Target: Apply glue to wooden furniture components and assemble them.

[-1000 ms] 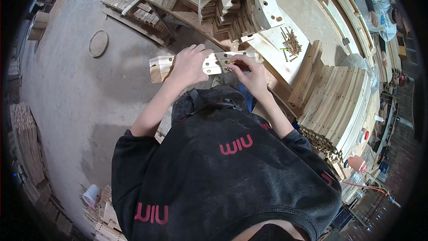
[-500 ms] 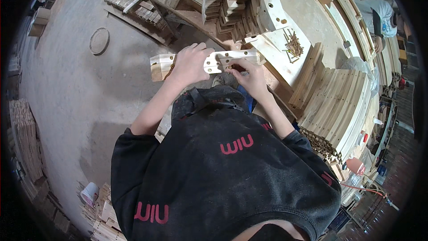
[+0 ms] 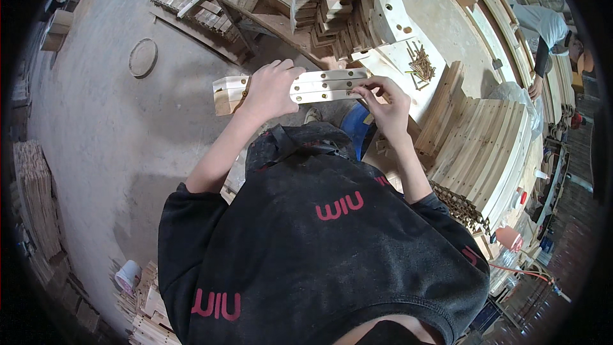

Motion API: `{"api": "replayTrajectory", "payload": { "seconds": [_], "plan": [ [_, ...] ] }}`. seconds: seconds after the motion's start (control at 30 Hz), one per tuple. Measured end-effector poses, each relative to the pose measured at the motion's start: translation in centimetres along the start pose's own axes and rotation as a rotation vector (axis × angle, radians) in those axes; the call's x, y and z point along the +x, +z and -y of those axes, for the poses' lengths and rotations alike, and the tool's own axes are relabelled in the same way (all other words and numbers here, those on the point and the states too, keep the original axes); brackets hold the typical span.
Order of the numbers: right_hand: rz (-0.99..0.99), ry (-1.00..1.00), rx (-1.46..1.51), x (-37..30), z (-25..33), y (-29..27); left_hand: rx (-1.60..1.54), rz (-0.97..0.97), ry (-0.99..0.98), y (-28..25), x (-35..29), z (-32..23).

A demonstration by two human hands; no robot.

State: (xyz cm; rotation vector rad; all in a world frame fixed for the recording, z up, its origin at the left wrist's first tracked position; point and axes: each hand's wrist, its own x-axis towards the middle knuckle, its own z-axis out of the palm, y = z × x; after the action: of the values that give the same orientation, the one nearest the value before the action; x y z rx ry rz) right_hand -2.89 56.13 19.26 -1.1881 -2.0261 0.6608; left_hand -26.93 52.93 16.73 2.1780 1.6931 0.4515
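Note:
My left hand [image 3: 271, 91] is wrapped round a bundle of pale wooden strips [image 3: 311, 87] lying side by side, held level in front of me. Rows of round holes run along their faces, and brass-coloured pieces seem to sit in some of them. At the bundle's right end my right hand [image 3: 387, 103] has thumb and fingertips pinched together by the lowest strip's end hole. Whatever small piece may be in that pinch is hidden by the fingers. Beyond the right hand, a pile of long brass-coloured screws or bolts [image 3: 419, 65] lies on a pale board.
Stacked, angled wooden parts [image 3: 329, 9] stand on the bench ahead. To the right are rows of drilled wooden slats [image 3: 479, 147]. A blue container [image 3: 357, 129] sits below my right hand. Another person [image 3: 543, 29] works at the far right. A round hoop [image 3: 143, 57] lies on the floor.
My right hand has moved right along the bundle, from near a middle hole to the end hole. The left hand keeps its hold. The other person's arm has shifted.

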Motion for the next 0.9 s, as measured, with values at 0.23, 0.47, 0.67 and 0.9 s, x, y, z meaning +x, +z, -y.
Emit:
{"api": "replayTrajectory", "payload": {
  "seconds": [0.23, 0.47, 0.67, 0.9],
  "plan": [
    [0.045, -0.053, 0.003, -0.3, -0.8, 0.2, -0.024, -0.015, 0.03, 0.3, -0.2, 0.2],
    [0.101, -0.09, -0.03, -0.8, -1.4, 0.8, -0.017, -0.023, 0.029, 0.2, -0.3, 0.0],
    [0.101, -0.247, -0.069, -0.7, -0.8, 0.8, -0.032, -0.03, 0.004, 0.5, -0.6, 0.2],
    [0.028, -0.272, -0.182, -1.6, -0.5, 1.4, -0.037, -0.048, -0.003, 0.3, -1.3, 0.1]
  ]
}}
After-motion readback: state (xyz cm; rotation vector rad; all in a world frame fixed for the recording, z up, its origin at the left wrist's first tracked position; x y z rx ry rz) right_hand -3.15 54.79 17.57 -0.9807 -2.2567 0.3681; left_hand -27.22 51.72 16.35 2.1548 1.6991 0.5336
